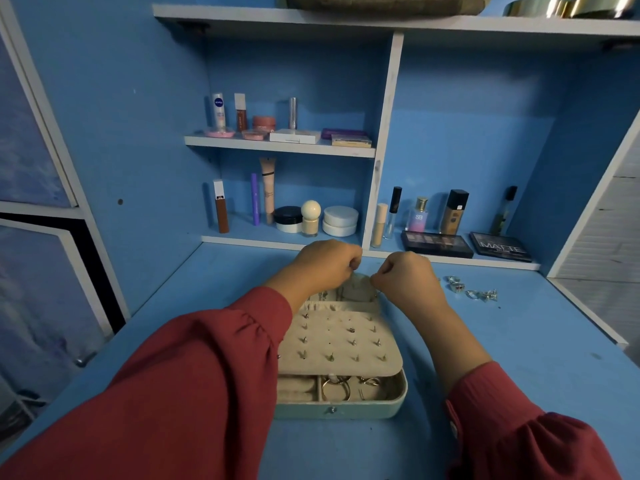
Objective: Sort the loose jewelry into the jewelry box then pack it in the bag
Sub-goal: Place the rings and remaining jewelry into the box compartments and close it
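Two hands met over the far end of the open box [341,408] at the centre of the frame. Your left hand [327,259] and your right hand [405,275] were both curled, fingertips drawn close as if pinching one small piece between them; it was too fine to make out, though a thin strand seemed to hang from the right hand toward the box. Likely you held it with both hands to steady it, or to work a clasp, above the rear pockets.

You had the box standing on the blue counter [519,358] with its stud panel [337,341] lying flat across the middle, so the studs sat in rows and the front tray stayed reachable. Hoops [336,388] already lay in that front tray.

Right of the box, a few rings [472,289] waited loose on the counter, well apart from it, so sorting looked unfinished. No bag showed. Cosmetics lined the shelf [280,147] in the upper half, out of your way.
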{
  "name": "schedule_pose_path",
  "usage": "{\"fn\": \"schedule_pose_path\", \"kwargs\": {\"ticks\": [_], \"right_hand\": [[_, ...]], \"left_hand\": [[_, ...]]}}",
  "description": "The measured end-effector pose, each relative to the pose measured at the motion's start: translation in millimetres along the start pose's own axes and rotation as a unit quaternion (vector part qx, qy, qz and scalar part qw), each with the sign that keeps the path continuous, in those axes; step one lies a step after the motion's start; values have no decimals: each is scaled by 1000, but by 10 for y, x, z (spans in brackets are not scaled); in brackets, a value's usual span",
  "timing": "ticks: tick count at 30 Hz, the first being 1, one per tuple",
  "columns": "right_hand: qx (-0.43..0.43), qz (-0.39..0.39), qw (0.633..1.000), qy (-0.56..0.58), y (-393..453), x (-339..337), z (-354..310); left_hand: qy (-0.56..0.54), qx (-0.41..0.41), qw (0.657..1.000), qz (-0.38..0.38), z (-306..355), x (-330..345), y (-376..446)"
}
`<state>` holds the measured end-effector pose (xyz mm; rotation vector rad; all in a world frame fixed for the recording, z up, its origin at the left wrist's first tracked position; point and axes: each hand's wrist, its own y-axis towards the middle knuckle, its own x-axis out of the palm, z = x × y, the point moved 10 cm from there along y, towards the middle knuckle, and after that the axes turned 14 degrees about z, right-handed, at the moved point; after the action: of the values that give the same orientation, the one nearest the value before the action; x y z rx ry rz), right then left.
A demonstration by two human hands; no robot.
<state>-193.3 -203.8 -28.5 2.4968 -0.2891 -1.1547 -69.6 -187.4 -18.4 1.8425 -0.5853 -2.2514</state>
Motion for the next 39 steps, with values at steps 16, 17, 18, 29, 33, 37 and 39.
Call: {"fn": "schedule_pose_path", "kwargs": {"ticks": [16, 17, 18, 29, 33, 37, 39], "right_hand": [[5, 5, 1000, -19, 22, -2, 68], [4, 7, 1000, -19, 22, -6, 63], [1, 10, 1000, -20, 21, -12, 56], [12, -5, 1000, -8, 18, 22, 81], [23, -21, 999, -10, 16, 58, 103], [22, -39, 999, -10, -4, 76, 89], [19, -43, 999, -2, -8, 70, 76]], "left_hand": [[93, 104, 990, -17, 133, 155, -26], [105, 116, 988, -14, 139, 155, -24], [118, 131, 984, -10, 157, 143, -27], [132, 101, 985, -44, 158, 150, -91], [92, 61, 991, -72, 126, 118, -133], [69, 53, 993, -79, 130, 75, -175], [53, 40, 995, -80, 113, 52, -182]]}}
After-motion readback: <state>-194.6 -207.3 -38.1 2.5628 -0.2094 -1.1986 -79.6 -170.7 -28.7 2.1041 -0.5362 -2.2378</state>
